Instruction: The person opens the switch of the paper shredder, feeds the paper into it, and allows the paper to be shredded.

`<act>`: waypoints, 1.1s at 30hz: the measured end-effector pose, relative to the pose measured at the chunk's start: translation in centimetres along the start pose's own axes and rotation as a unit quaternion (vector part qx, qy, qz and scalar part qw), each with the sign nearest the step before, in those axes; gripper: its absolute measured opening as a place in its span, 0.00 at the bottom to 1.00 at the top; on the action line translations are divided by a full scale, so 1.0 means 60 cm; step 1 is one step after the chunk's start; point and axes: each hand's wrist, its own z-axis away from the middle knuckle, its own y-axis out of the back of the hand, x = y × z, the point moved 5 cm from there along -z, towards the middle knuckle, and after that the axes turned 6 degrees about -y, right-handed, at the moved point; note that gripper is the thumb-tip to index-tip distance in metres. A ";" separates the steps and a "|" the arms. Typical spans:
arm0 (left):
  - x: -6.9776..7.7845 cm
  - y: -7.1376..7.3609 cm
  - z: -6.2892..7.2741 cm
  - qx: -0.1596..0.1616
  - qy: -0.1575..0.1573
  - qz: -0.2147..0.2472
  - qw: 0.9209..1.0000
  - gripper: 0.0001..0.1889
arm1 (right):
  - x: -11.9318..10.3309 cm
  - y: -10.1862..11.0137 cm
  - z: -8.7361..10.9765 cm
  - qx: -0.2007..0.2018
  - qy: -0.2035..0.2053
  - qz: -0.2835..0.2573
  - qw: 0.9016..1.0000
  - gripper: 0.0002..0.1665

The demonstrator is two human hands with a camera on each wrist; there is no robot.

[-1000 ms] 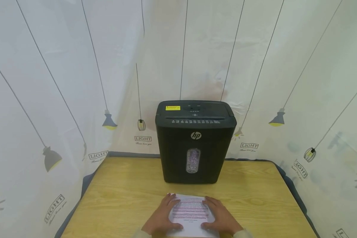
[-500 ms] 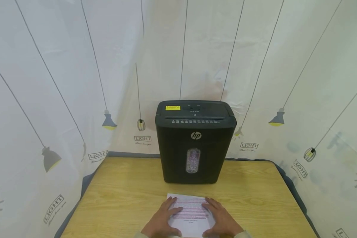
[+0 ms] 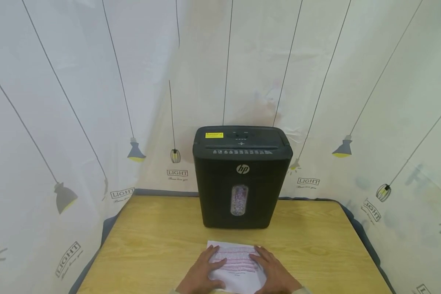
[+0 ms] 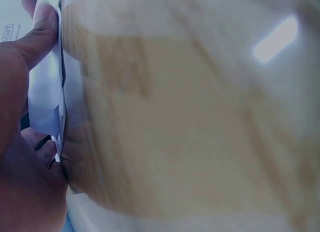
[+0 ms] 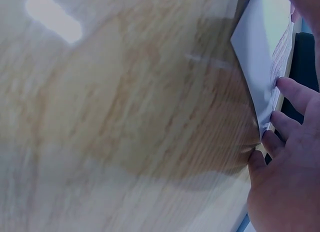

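Observation:
A white sheet of paper with rows of reddish-purple marked print lies on the wooden table in front of the shredder. My left hand rests on its left side, fingers spread over the print and thumb lower down. Across from it, my right hand touches the right side with spread fingers. In the left wrist view, the thumb presses on the paper, whose near edge stands a little raised. The right wrist view shows fingertips on the paper, one corner tilted up. A black HP paper shredder stands upright just beyond.
The shredder's feed slot and a yellow label are on its top, and shreds show through its front window. The wooden table ends at a printed curtain around the back and sides.
My left fingers have shifted from the paper's upper left corner onto the print, uncovering that corner. My right thumb has slid lower, toward the near edge. The shredder stays in place.

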 end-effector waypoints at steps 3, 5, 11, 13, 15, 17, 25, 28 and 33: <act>0.001 0.002 0.001 0.009 -0.006 -0.004 1.000 0.38 | 0.000 -0.001 0.002 0.011 0.015 0.015 1.000 0.69; 0.002 0.003 0.002 0.011 -0.007 -0.004 1.000 0.38 | -0.001 -0.001 0.001 0.010 0.019 0.018 1.000 0.69; 0.003 0.008 0.001 -0.013 0.011 0.004 1.000 0.40 | -0.002 0.001 -0.002 -0.039 0.008 -0.006 0.999 0.65; 0.004 0.009 0.001 -0.024 0.014 0.006 1.000 0.42 | -0.003 0.002 -0.002 -0.061 0.001 -0.028 0.998 0.61; 0.003 0.009 0.001 -0.034 0.018 0.011 0.999 0.44 | -0.003 0.004 -0.002 -0.075 -0.004 -0.047 0.996 0.55; 0.002 0.008 0.001 -0.043 0.022 0.018 0.999 0.47 | -0.003 0.007 -0.002 -0.083 -0.005 -0.072 0.994 0.46; -0.008 0.000 0.000 -0.060 -0.024 0.012 0.998 0.51 | -0.004 0.017 0.005 -0.008 0.052 -0.080 0.995 0.32; -0.010 -0.003 0.000 -0.062 -0.038 -0.003 0.997 0.51 | -0.007 0.016 0.010 0.033 0.071 -0.046 0.996 0.29; -0.011 -0.003 0.002 -0.066 -0.026 0.001 0.997 0.50 | -0.005 0.012 0.009 0.021 0.033 -0.059 0.998 0.12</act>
